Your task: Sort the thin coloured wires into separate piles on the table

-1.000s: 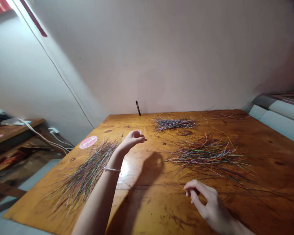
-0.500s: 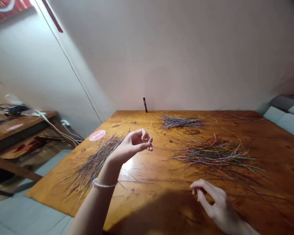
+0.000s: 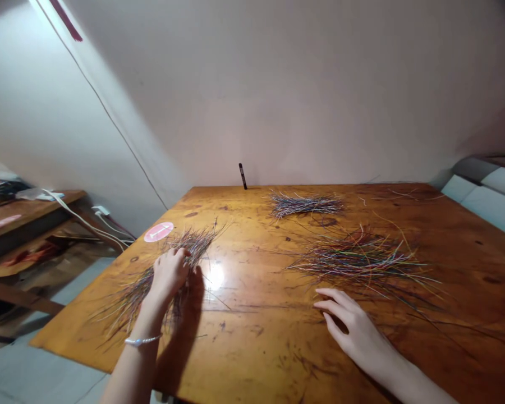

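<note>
My left hand (image 3: pixel 171 273), a beaded bracelet on its wrist, is on the left pile of thin coloured wires (image 3: pixel 200 242). Its fingers curl down into the strands; the fingertips and anything between them are hidden. Just above the wooden table, my right hand (image 3: pixel 347 320) is open, fingers slightly apart and pointing left, with nothing seen in it. Beyond it lies a loose, tangled heap of multicoloured wires (image 3: pixel 357 258). Further back is a smaller, neater bundle of bluish and white wires (image 3: pixel 307 206).
A black marker (image 3: pixel 243 176) stands upright at the back edge of the table (image 3: pixel 252 348), near the wall. A round pink sticker (image 3: pixel 159 232) is by the left edge. Stray wires (image 3: pixel 404 194) lie at the back right. A second table (image 3: pixel 73 200) with cables stands left.
My left hand has moved down and left, from above the table onto the left wire pile. My right hand's fingers have opened from a pinch. The view has shifted slightly.
</note>
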Action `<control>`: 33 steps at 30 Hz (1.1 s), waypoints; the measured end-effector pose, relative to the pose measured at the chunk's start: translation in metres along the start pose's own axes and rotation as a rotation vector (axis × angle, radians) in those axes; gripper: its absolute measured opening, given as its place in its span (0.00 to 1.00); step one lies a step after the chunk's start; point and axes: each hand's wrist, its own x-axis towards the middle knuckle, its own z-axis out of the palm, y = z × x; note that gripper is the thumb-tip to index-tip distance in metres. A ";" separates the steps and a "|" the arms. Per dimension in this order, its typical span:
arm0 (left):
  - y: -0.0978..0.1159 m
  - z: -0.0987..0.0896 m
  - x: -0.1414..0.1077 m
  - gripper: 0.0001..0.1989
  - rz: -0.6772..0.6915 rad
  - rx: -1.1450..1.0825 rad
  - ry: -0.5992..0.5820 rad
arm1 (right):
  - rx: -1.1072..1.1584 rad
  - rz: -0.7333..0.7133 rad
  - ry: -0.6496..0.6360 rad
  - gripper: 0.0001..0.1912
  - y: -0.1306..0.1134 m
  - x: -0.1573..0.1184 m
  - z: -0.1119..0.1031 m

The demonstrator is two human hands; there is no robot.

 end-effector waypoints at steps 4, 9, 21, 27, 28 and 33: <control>0.017 0.024 -0.001 0.11 0.155 0.016 -0.073 | -0.045 -0.006 -0.013 0.17 0.005 -0.002 0.004; 0.062 0.068 -0.017 0.09 0.573 0.050 -0.390 | -0.171 -0.022 -0.015 0.20 0.008 -0.003 0.003; 0.082 0.115 -0.033 0.11 0.574 0.188 -0.332 | -0.337 -0.028 -0.054 0.29 0.005 -0.004 -0.002; 0.078 0.120 -0.035 0.10 0.587 0.169 -0.299 | -0.389 -0.022 -0.071 0.28 0.002 -0.003 -0.003; 0.079 0.120 -0.036 0.10 0.592 0.162 -0.292 | -0.387 -0.022 -0.074 0.28 0.001 -0.002 -0.003; 0.080 0.122 -0.042 0.09 0.640 0.124 -0.256 | -0.375 -0.018 -0.079 0.27 -0.001 -0.002 -0.005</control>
